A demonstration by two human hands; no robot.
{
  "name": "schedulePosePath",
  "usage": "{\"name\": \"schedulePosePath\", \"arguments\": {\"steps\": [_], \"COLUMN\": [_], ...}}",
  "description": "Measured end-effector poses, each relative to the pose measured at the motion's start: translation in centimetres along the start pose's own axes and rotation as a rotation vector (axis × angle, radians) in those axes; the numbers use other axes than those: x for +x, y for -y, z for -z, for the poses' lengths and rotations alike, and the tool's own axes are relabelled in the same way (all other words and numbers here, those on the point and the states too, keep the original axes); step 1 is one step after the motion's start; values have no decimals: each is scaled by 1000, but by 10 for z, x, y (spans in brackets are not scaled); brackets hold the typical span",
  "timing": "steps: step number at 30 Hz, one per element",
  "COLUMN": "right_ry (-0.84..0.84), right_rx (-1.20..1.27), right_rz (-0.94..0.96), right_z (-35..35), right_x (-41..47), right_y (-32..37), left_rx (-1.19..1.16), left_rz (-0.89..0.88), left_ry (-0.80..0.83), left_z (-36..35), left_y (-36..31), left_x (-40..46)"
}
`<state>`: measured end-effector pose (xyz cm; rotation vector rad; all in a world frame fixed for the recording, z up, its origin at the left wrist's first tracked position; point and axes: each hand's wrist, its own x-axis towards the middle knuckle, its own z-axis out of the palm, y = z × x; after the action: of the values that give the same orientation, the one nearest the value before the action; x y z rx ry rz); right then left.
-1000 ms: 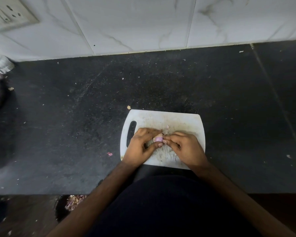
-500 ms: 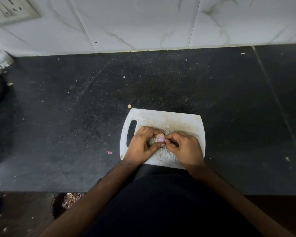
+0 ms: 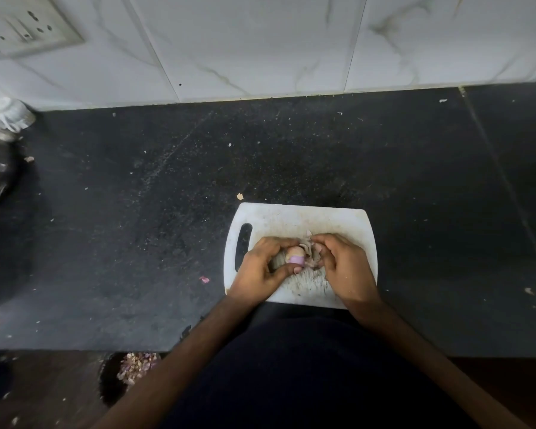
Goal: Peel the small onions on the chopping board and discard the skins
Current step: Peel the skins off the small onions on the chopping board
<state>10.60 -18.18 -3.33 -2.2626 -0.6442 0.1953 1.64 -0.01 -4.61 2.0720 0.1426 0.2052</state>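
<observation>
Both hands low-centre of frame, over the white chopping board (image 3: 294,216) on the dark counter (image 3: 136,243). Left hand (image 3: 260,269) curled round a small onion (image 3: 296,256), thumb underneath, fingers arched over the top; onion's held just above the board's middle. Its lower part shows pale purple, upper part tan. Right hand (image 3: 342,266) right beside it, fingertips pinching a flap of dry papery skin (image 3: 307,246) that sticks up btwn the two hands, peeled partway off the onion. So both grips closed: left on the onion, right on the skin. Board's handle slot at its left edge, w/ the left hand just beside it. Loose bits: a pink scrap (image 3: 204,279) on the counter left of the board, a tan flake (image 3: 240,196) just past the board's far-left corner. Lower left of frame, below the counter edge, a dark bin (image 3: 112,385) w/ a heap of purple skins in it. Socket plate (image 3: 22,24) upper left on the tiled wall.
</observation>
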Motion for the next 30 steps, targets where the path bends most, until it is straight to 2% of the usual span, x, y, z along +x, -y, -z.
{"name": "schedulePosePath", "arguments": {"steps": [3,9,16,22,30], "right_ry": [87,130,76,-19,-51], "right_rx": [5,-96,-129,-92,-142], "right_rz": [65,284,291,253,164], "right_z": [12,23,19,9,3], "right_x": [-5,-9,-7,-7,-5], "right_y": [-2,3,-5,-2,9], "left_rx": [-82,28,129,104,77], "left_rz": [80,-10,-92,-45,-16], "left_ry": [6,-21,30,52,20], "left_z": [-1,-1,-1,0,-1], "left_y": [0,2,-4,-3,-4], "left_x": [1,1,3,5,5]}}
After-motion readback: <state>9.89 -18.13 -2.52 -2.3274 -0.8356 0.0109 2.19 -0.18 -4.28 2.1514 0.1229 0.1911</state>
